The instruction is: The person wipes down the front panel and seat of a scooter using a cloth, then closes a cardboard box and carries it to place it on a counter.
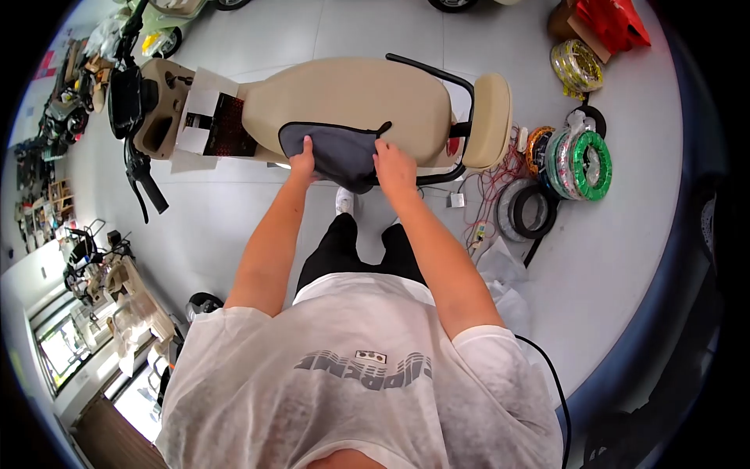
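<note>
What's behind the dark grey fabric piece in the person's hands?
The beige seat shows beyond the upper edge of the fabric piece, a white shoe past its lower edge. Whatever lies directly behind is hidden.

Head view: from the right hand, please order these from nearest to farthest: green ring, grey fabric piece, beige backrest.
1. Grey fabric piece, held by the right hand.
2. Beige backrest, right of the seat.
3. Green ring, farther right.
</note>
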The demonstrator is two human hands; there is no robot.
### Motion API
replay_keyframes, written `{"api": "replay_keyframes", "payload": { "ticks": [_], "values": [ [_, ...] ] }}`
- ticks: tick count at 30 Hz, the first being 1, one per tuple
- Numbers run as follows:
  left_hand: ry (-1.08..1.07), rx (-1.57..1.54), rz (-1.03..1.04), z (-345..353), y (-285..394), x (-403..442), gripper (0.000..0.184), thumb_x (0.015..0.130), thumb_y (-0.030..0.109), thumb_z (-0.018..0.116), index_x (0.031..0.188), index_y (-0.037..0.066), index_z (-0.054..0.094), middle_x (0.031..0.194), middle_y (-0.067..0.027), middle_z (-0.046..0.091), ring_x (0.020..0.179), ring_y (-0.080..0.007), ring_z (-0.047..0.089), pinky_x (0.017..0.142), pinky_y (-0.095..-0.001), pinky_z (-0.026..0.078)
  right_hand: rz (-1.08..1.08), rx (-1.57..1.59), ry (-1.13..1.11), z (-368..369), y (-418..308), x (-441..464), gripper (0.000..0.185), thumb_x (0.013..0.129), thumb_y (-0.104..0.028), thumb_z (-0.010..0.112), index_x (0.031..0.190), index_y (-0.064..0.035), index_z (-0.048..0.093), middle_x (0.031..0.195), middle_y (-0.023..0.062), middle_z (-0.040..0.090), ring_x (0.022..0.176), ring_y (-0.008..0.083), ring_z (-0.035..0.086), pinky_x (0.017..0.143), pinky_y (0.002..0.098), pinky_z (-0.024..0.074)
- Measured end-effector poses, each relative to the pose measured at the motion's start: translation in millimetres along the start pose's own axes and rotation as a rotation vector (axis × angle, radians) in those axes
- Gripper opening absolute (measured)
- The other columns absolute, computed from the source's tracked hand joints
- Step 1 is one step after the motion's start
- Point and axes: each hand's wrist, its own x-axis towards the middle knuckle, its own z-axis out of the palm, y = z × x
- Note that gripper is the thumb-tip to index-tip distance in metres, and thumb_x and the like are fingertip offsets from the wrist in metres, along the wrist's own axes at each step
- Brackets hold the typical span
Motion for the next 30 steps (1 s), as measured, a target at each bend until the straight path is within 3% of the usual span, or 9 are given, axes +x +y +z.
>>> {"api": "replay_keyframes", "payload": {
  "ticks": [1, 5, 7, 12, 15, 18, 25, 27, 30],
  "values": [
    [0.059, 0.087, 0.030, -2, 0, 1, 0.098, 0.086, 0.078, 0.052, 0.134, -0.007, 0.050, 0.133, -0.0196, 0.056, 0.115, -0.0387, 0.059, 0.088, -0.0518, 0.053, -0.041, -0.056, -0.034, 6, -1, 5, 0.019, 0.089, -0.021, 0.066, 0.100, -0.0071, 0.060, 0.094, 0.0120, 0.066, 0.085, 0.0330, 0.069, 0.072, 0.0441, 0.0537],
    [0.058, 0.202, 0.084, -24, -12, 20, 0.084, 0.093, 0.065, 0.053, 0.130, -0.010, 0.054, 0.126, -0.0273, 0.062, 0.112, -0.0430, 0.062, 0.093, -0.0539, 0.050, -0.266, -0.011, 0.047, 7, -24, -5, 0.016, 0.084, -0.013, 0.065, 0.099, -0.0089, 0.061, 0.094, 0.0104, 0.064, 0.085, 0.0296, 0.066, 0.075, 0.0430, 0.0511],
    [0.176, 0.335, 0.312, -35, -52, 71, 0.068, 0.099, 0.053, 0.049, 0.113, -0.012, 0.064, 0.110, -0.0314, 0.067, 0.105, -0.0464, 0.065, 0.092, -0.0495, 0.050, -0.283, 0.051, 0.056, 10, -36, -26, 0.014, 0.084, -0.013, 0.065, 0.097, -0.0093, 0.061, 0.093, 0.0100, 0.064, 0.085, 0.0295, 0.064, 0.076, 0.0433, 0.0501],
    [0.011, 0.501, 0.393, -50, -73, -21, 0.059, 0.101, 0.044, 0.048, 0.111, -0.012, 0.064, 0.111, -0.0353, 0.065, 0.111, -0.0492, 0.060, 0.095, -0.0495, 0.047, -0.245, 0.329, 0.009, 5, -36, -100, 0.014, 0.082, -0.012, 0.068, 0.093, -0.0082, 0.062, 0.085, 0.0102, 0.063, 0.083, 0.0329, 0.061, 0.075, 0.0457, 0.0469],
    [-0.174, 0.374, 0.152, -52, -81, -87, 0.059, 0.103, 0.047, 0.047, 0.114, -0.009, 0.062, 0.106, -0.0252, 0.069, 0.105, -0.0334, 0.067, 0.087, -0.0425, 0.053, -0.122, 0.448, 0.065, -27, -30, -138, 0.016, 0.081, -0.010, 0.069, 0.095, -0.0074, 0.062, 0.084, 0.0107, 0.063, 0.082, 0.0341, 0.060, 0.074, 0.0460, 0.0463],
    [-0.278, 0.176, 0.018, -43, -83, -135, 0.060, 0.103, 0.049, 0.046, 0.126, -0.006, 0.054, 0.115, -0.0190, 0.065, 0.102, -0.0276, 0.067, 0.085, -0.0410, 0.056, -0.036, 0.339, 0.174, -58, -15, -152, 0.016, 0.081, -0.009, 0.068, 0.096, -0.0079, 0.063, 0.089, 0.0109, 0.065, 0.085, 0.0336, 0.061, 0.073, 0.0452, 0.0465],
    [-0.411, -0.150, -0.086, 50, -102, -81, 0.065, 0.102, 0.048, 0.050, 0.140, -0.003, 0.038, 0.129, -0.0206, 0.056, 0.105, -0.0343, 0.065, 0.085, -0.0436, 0.058, 0.235, 0.258, 0.187, -43, 45, -104, 0.011, 0.087, -0.012, 0.067, 0.096, -0.0072, 0.061, 0.079, 0.0140, 0.068, 0.078, 0.0358, 0.065, 0.067, 0.0500, 0.0474],
    [-0.264, -0.060, -0.255, 83, -97, -70, 0.055, 0.100, 0.042, 0.055, 0.131, -0.003, 0.048, 0.126, -0.0194, 0.058, 0.104, -0.0347, 0.066, 0.085, -0.0466, 0.058, 0.279, 0.186, 0.297, -22, 63, -89, 0.013, 0.091, -0.013, 0.065, 0.100, -0.0054, 0.061, 0.073, 0.0102, 0.070, 0.063, 0.0298, 0.068, 0.057, 0.0405, 0.0509],
    [-0.248, 0.063, -0.153, 104, -78, -93, 0.040, 0.095, 0.032, 0.064, 0.117, -0.001, 0.058, 0.120, -0.0188, 0.062, 0.099, -0.0359, 0.067, 0.081, -0.0477, 0.058, 0.519, 0.298, 0.309, 15, 93, -76, 0.015, 0.091, -0.014, 0.065, 0.102, -0.0044, 0.060, 0.079, 0.0114, 0.073, 0.068, 0.0243, 0.072, 0.059, 0.0366, 0.0534]
  ]
}}
